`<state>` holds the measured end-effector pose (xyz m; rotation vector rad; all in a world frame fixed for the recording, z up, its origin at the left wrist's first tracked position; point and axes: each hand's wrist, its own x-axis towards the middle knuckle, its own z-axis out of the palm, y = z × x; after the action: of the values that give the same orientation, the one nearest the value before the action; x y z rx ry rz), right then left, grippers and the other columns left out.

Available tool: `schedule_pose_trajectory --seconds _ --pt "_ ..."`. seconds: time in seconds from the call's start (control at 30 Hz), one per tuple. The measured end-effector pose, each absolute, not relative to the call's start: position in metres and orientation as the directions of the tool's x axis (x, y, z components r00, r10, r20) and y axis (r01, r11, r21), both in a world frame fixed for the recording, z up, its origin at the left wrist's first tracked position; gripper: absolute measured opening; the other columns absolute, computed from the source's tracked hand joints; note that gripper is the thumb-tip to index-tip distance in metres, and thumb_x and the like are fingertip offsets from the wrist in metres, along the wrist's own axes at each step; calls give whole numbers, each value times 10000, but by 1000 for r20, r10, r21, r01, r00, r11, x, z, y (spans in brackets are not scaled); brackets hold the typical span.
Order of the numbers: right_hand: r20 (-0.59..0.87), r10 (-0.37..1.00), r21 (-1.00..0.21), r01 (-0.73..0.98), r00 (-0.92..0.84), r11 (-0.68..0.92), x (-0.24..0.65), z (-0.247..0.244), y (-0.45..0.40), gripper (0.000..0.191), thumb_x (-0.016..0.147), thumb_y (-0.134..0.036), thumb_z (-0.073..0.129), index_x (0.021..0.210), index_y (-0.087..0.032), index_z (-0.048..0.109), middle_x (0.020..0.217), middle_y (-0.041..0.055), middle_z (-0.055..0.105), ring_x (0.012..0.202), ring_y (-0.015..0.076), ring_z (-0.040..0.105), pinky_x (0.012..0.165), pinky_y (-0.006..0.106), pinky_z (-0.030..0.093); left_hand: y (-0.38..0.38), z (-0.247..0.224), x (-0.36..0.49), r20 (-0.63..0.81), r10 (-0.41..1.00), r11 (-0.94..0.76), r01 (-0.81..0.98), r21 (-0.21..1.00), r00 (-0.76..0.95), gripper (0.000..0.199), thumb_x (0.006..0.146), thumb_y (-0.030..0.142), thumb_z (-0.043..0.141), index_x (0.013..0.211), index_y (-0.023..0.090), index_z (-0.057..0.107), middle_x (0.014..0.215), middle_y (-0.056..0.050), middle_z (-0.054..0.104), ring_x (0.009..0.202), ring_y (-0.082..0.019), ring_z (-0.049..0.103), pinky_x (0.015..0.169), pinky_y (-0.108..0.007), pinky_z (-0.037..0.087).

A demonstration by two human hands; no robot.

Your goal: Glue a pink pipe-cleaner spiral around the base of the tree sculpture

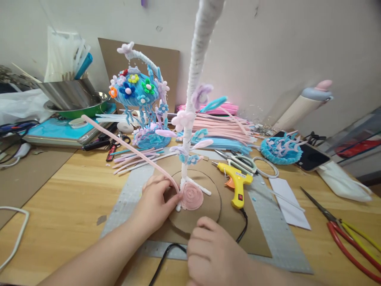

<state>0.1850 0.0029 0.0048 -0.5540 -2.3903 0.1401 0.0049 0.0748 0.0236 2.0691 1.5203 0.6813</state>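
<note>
My left hand (157, 200) pinches a pale pink pipe cleaner (131, 143) where it joins a flat pink spiral coil (192, 196). The pipe cleaner's free end slants up to the left. The coil lies on a cardboard circle (205, 214), against the foot of a white wrapped stem (195, 71) that stands upright with fuzzy flowers and leaves on it. Lower down, nearer to me, my right hand (211, 254) is closed with its fingers curled; whatever they may hold is hidden. A yellow glue gun (236, 182) lies right of the circle, its black cord running toward my right hand.
A finished-looking blue jellyfish with flowers (135, 89) stands behind. Bundles of pipe cleaners (222, 129) lie at the back. To the right are green-handled scissors (241, 163), red-and-yellow-handled scissors (336, 222), a phone (312, 157) and a blue fuzzy piece (281, 149). A metal bowl (70, 95) stands left.
</note>
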Motion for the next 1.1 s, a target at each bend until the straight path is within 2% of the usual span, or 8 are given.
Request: schedule_pose_trajectory --seconds 0.1,0.2,0.33,0.57,0.67,0.77,0.97,1.1 --pt "472 716 -540 473 -515 696 199 24 11 158 944 -181 391 1009 -194 535 967 69 625 918 180 571 817 329 448 75 24 5 113 958 -271 716 643 262 98 813 329 622 814 234 646 883 -16 632 929 -231 549 820 -351 403" --pt "269 930 -649 665 -252 368 210 24 21 401 926 -252 459 1321 -235 396 1437 132 353 1348 255 308 1060 479 318 74 24 6 116 957 -277 715 642 266 96 824 317 601 836 236 650 905 -20 630 944 -232 544 837 -361 402" --pt "-2 992 -796 601 -126 74 209 4 32 627 889 -351 497 1447 -248 229 1576 104 91 1446 254 62 1133 552 177 71 24 6 104 959 -269 722 638 265 118 801 307 615 882 233 658 932 -35 626 951 -247 536 836 -384 405" --pt "-10 996 -889 456 -88 31 203 0 36 697 842 -322 534 1452 -206 217 1560 118 180 1442 236 110 1153 512 156 67 25 4 113 962 -266 744 613 250 137 800 273 603 929 240 636 1010 -44 615 1020 -269 514 869 -413 393" --pt "226 973 -844 487 -57 224 200 14 35 498 855 -243 522 1337 -223 399 1442 113 389 1369 246 307 1108 493 273 66 24 4 139 957 -285 749 598 253 131 806 270 590 932 248 616 1029 -31 613 1019 -255 523 867 -399 402" --pt "377 906 -775 470 -195 423 192 37 35 244 870 -185 501 1099 -226 574 1117 72 603 1063 212 562 922 381 449 65 21 4 164 955 -297 761 576 248 109 810 266 571 914 247 600 1034 -26 613 1009 -249 529 868 -401 406" --pt "144 933 -849 443 -330 288 164 66 46 618 812 -164 564 1392 -260 375 653 -64 554 627 153 539 630 276 429 60 18 7 200 949 -312 805 504 242 133 768 218 569 894 241 607 1034 -41 605 1022 -267 516 876 -431 385" --pt "79 892 -895 362 -445 259 155 69 59 391 753 -157 587 1126 -266 637 728 -41 615 722 158 563 708 286 430 58 16 10 210 946 -318 832 455 246 164 731 167 571 870 234 627 990 -68 592 998 -292 516 813 -419 388"
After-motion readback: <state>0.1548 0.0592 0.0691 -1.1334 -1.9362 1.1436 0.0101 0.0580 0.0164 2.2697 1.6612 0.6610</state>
